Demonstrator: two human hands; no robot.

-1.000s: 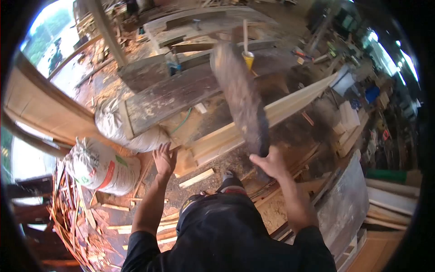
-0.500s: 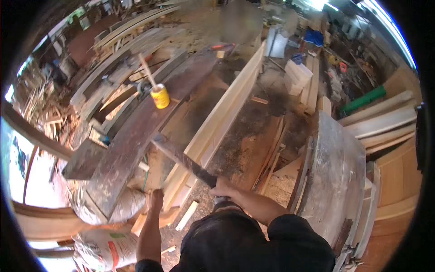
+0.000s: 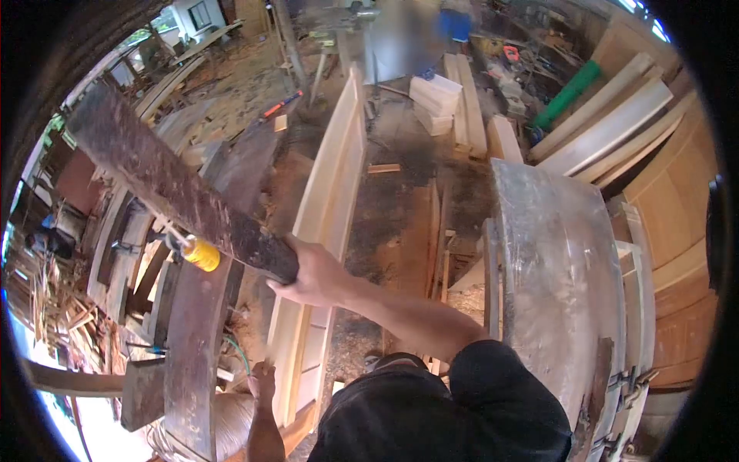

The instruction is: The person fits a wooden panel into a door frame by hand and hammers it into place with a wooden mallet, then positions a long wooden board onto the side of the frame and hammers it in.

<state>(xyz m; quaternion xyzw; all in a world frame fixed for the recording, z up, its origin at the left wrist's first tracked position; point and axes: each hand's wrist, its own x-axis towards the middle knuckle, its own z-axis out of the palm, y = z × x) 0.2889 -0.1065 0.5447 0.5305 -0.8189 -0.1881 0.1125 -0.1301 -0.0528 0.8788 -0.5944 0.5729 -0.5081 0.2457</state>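
Note:
My right hand [image 3: 317, 271] grips the near end of a thick, dark, worn length of wood [image 3: 181, 183], raised and slanting up to the left. My left hand [image 3: 262, 381] is closed, low beside the left edge of a long pale timber frame [image 3: 327, 181]. Whatever is in those fingers is too small and blurred to name. The pale timber runs away from me, with a recessed channel along its length. Past its left side, a dark bench plank [image 3: 192, 350] carries a yellow can [image 3: 202, 256] with a stick in it.
A broad grey board [image 3: 550, 269] stands close on my right. Beyond it lean pale planks [image 3: 608, 135] and a green roll [image 3: 567, 94]. Pale blocks [image 3: 436, 104] sit farther back, and a red-and-blue tool [image 3: 282, 104] lies at the far left.
My right hand has lifted the dark wood from low over the pale timber to high at the left. My left hand remains low by the timber. The view has turned.

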